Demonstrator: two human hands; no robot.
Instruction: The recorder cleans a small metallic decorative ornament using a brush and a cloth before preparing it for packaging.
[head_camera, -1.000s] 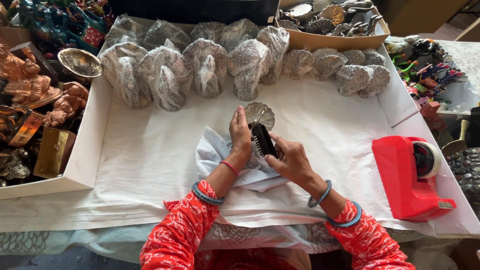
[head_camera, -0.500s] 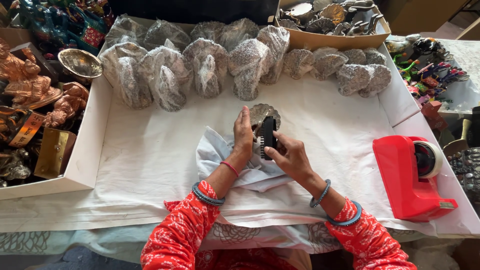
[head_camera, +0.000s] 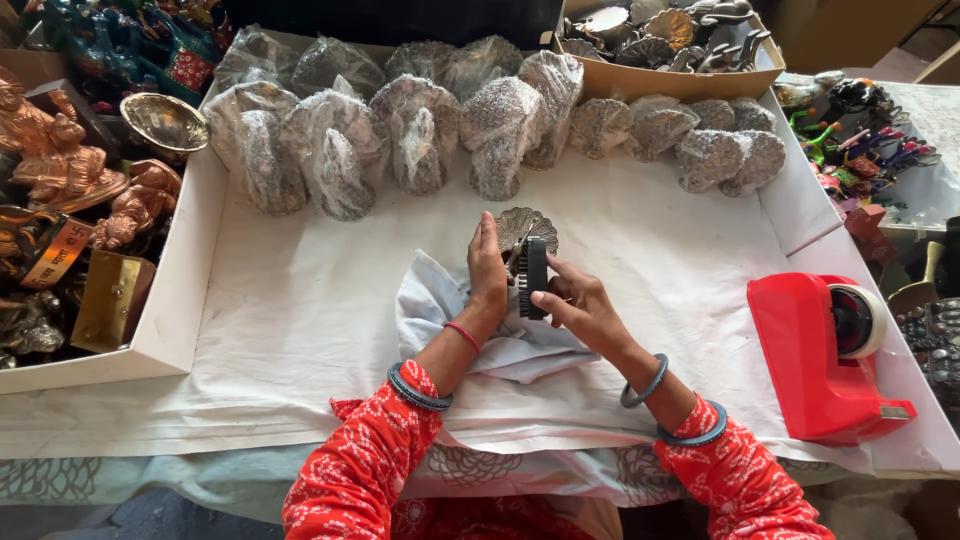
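The left hand (head_camera: 487, 268) has its grip clamped on a fan-shaped metal ornament (head_camera: 524, 228), upright just above a pale cloth (head_camera: 440, 320) on the counter (head_camera: 300, 330); the right hand (head_camera: 580, 308), grip closed around a dark brush (head_camera: 533, 277), presses it against the ornament; a red tape dispenser (head_camera: 815, 350) sits well right of the cloth.

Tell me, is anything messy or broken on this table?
Nothing looks broken or spilled. The left hand steadies a silver fan-shaped metal ornament while the right hand holds a black brush against it, over a crumpled white cloth. The plastic-wrapped ornaments stand in loose rows.
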